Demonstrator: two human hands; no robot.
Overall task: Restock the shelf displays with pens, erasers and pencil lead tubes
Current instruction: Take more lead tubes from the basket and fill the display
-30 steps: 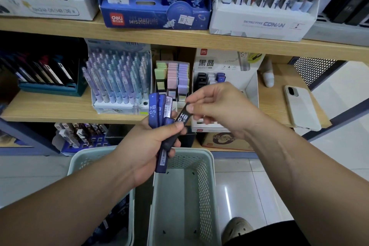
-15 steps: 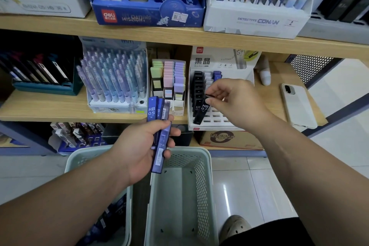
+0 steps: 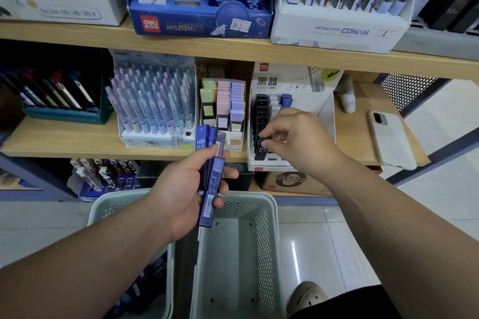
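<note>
Wooden shelf [image 3: 64, 137] is carrying display boxes on two levels.
Upper level: a white box [image 3: 337, 40] is reading "DETECTIVE CONAN", tag "2". A blue box [image 3: 181, 27] is reading "deli", tag "5".
On the floor, the left basket [image 3: 102, 206] is holding blue packs, only partly in view. The right basket [image 3: 270, 215] is standing beside it.
Middle level, left to right:
- The pen display [image 3: 145, 142] is holding pastel pens upright.
- The eraser box [image 3: 234, 146] is showing green, pink and purple columns.
- The lead display [image 3: 326, 116], marked "deli" and "黑晶", is holding a black row plus a few white and blue tubes.

Left hand [image 3: 181, 197] is gripping a fan of blue lead tubes [image 3: 216, 176], one reading "HB 0.5", above the baskets.
Right hand [image 3: 300, 137] is pinching a black lead tube [image 3: 261, 149] marked "HB" at the front of the black row.
</note>
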